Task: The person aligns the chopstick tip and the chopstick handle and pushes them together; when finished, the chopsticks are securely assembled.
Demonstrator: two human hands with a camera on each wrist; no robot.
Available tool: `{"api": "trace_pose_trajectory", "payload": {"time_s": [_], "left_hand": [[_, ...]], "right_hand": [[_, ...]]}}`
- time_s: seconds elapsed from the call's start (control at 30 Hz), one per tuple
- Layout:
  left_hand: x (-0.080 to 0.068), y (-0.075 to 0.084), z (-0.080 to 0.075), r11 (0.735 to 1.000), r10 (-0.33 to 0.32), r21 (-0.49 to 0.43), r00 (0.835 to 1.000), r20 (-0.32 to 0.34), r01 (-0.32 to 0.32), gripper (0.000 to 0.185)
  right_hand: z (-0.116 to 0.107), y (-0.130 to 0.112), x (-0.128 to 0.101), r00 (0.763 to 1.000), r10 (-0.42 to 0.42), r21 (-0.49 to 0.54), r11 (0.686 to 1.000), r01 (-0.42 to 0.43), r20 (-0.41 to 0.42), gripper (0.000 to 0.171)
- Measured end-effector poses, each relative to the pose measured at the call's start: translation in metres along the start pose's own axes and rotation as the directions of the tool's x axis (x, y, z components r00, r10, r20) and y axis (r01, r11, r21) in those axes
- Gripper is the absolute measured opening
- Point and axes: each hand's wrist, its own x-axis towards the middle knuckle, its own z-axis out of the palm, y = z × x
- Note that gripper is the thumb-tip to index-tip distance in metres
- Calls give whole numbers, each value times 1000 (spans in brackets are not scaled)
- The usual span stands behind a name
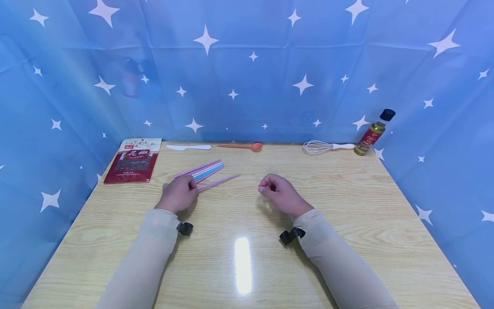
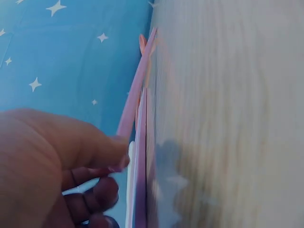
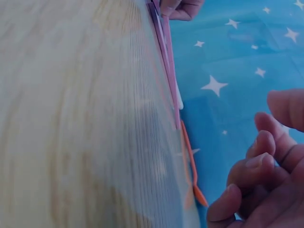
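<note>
My left hand (image 1: 178,193) pinches a pink chopstick (image 1: 220,182) near one end between thumb and fingertips; its thin end points right and away. In the left wrist view this chopstick (image 2: 134,95) slants up from the fingertips. Just beyond the hand, more chopsticks (image 1: 207,171) in pink, white and blue lie side by side on the table. The hand partly covers their near ends. My right hand (image 1: 282,194) is over the middle of the table, fingers loosely curled. Nothing shows between its thumb and fingers (image 3: 259,168) in the right wrist view.
Along the table's back edge lie a white knife (image 1: 189,147), an orange spoon (image 1: 247,146) and a whisk (image 1: 326,146). A bottle (image 1: 371,135) with a black cap stands at the back right. A red spice packet (image 1: 133,162) lies at the back left. Blue star-patterned cloth (image 1: 247,68) surrounds the table.
</note>
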Motion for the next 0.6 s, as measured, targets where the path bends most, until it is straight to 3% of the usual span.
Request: {"api": "trace_pose_trajectory", "payload": {"time_s": [0.13, 0.6], "left_hand": [[-1, -3, -5, 997, -68, 43, 998, 12, 67, 8], [-1, -13, -12, 980, -187, 77, 982, 37, 184, 9]], "right_hand": [[0, -1, -1, 1000, 7, 5, 1000, -7, -4, 8], [-1, 2, 0, 1000, 25, 18, 1000, -25, -5, 11]]}}
